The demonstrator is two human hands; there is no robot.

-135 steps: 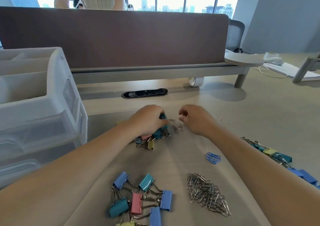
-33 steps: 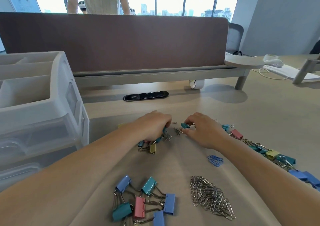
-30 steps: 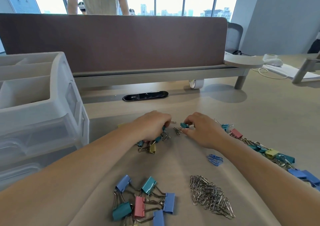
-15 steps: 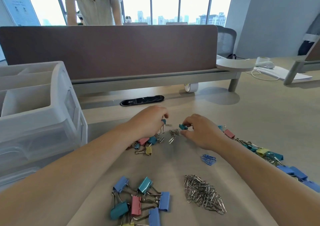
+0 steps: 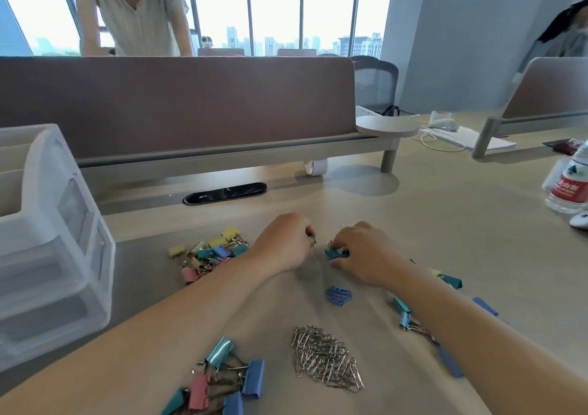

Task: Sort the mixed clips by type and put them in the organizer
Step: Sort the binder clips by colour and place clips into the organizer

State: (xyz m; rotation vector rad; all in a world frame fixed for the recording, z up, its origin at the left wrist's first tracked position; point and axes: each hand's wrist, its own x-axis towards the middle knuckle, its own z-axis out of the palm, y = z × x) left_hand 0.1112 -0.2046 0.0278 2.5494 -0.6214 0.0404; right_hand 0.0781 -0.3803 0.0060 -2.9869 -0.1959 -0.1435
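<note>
My left hand (image 5: 281, 242) and my right hand (image 5: 362, 252) meet at the middle of the desk. The right fingers pinch a small teal binder clip (image 5: 335, 252). The left fingertips hold another small teal clip (image 5: 312, 240) with a wire dangling below. A mixed heap of small coloured binder clips (image 5: 211, 253) lies left of my left wrist. Near me lie large binder clips (image 5: 222, 379), a pile of silver paper clips (image 5: 326, 355) and a few blue paper clips (image 5: 339, 295). The white organizer (image 5: 47, 239) stands at the left.
More binder clips (image 5: 423, 316) trail along the desk under and beside my right forearm. A water bottle (image 5: 569, 185) stands at the far right. A brown divider panel (image 5: 178, 105), a tape roll (image 5: 315, 166) and a black cable port (image 5: 224, 193) lie beyond. A person stands behind the divider.
My head has turned right, so the scene shifted left and the bottle came into view. Both hands stay together, each pinching a small teal clip, now clear of the mixed heap.
</note>
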